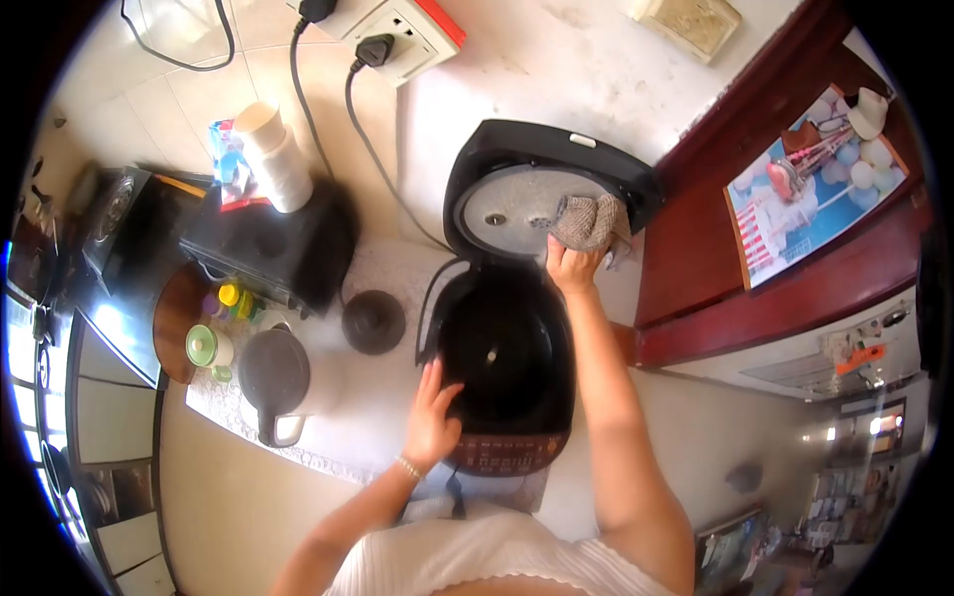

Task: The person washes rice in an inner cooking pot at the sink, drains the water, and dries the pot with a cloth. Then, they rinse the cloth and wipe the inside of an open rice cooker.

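Observation:
A dark rice cooker (507,452) stands on the counter with its lid (487,139) raised and its black inner pot space (497,348) showing. My right hand (573,266) grips a crumpled grey-brown cloth (586,223) against the right part of the lid's grey metal inner plate (492,199). At the cooker's left rim rests my left hand (432,422), fingers apart and holding nothing; a beaded bracelet circles that wrist. The cloth hides part of the plate.
Left of the cooker are an electric kettle (273,372), a round black base (374,322) and a green-lidded jar (203,346). Stacked paper cups (273,164) stand on a black appliance (268,248). A power strip (402,50) with plugged cords is above; a red-brown cabinet (686,243) stands right.

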Tool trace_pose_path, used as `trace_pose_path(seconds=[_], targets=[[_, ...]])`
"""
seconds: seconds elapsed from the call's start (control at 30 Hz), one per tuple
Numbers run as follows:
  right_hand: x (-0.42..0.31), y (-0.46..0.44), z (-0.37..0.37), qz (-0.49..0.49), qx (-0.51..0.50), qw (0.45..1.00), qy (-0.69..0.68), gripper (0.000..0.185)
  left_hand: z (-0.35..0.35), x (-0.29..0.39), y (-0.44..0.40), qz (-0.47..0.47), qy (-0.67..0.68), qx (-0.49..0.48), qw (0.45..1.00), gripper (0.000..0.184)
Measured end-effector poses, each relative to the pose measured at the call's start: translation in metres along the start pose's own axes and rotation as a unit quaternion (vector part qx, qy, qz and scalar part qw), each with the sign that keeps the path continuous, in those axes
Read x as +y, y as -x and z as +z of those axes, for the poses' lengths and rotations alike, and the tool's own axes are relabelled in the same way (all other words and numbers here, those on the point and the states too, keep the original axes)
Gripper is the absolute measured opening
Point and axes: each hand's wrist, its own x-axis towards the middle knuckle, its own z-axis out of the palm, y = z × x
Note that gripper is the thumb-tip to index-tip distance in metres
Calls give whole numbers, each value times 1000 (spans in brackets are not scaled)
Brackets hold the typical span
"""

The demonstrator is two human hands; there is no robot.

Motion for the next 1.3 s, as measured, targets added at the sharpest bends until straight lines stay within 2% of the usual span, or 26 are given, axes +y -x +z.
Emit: trace_pose_path(seconds=[0.03,0.07,0.17,0.2,0.3,0.33,0.4,0.5,0.53,0.57,0.6,0.67,0.7,0.73,0.77,0.8,0.87,0.97,1.1,1.13,1.17,1.23,1.27,1.3], targets=[[-6,-16,5,-19,8,1000,-1,43,-1,0,-1,0,-1,-4,1000,52],[-11,-31,11,-56,47,996,53,29,-4,0,-1,2,-1,-10,1000,52],[-32,-29,42,-65,26,997,20,37,-7,0,-3,3,-16,-20,1000,52],[-42,-35,44,-55,-16,996,64,30,-7,0,-3,-1,-16,-31,999,50],[-40,-12,62,-150,-87,984,29,19,6,4,1,6,-32,-22,999,49],[-40,-5,66,-200,-73,977,7,14,10,11,1,1,-22,-19,1000,46],[-37,10,59,-238,-219,946,-21,20,17,15,1,1,-24,-17,1000,45],[-20,5,43,-234,-178,951,-89,21,16,19,-1,17,-50,-17,998,44],[-17,-8,30,-255,-148,953,-72,25,14,21,-1,24,-63,-20,998,43],[-15,-7,20,-204,-283,937,-12,26,11,25,-3,69,-103,-34,992,42],[-16,-5,10,-150,-410,898,48,27,9,32,-5,113,-141,-46,982,41],[-13,-13,3,-87,-378,920,53,29,13,39,-5,197,-167,-91,962,34],[-11,-25,3,-78,-218,973,-5,30,20,44,0,207,-128,-131,961,47],[-8,-31,1,-63,-52,995,-63,31,24,54,7,208,-139,-173,953,58],[7,-18,2,-86,-96,991,26,35,26,62,11,210,-150,-215,942,70],[7,-24,0,-104,-78,990,51,38,28,66,13,231,-249,-189,921,84],[6,-35,0,-138,-47,987,72,45,28,63,16,238,-256,-200,915,83],[-9,-40,10,-98,-89,990,-42,42,26,54,13,267,-246,-194,911,82],[-37,-42,35,-142,-26,989,29,30,-3,43,9,294,-239,-243,893,79],[-44,-44,40,-179,11,984,3,21,-11,39,8,306,-239,-249,887,79],[-54,-42,41,-199,-28,980,-3,14,-16,36,8,317,-239,-254,882,78],[-71,-32,48,-194,-75,977,-41,12,-19,32,8,323,-233,-249,883,80],[-61,-3,57,-207,-150,964,-79,22,-21,33,7,317,-227,-256,885,80],[-64,-5,54,-171,-172,959,-145,22,-22,33,6,311,-222,-262,886,81]])
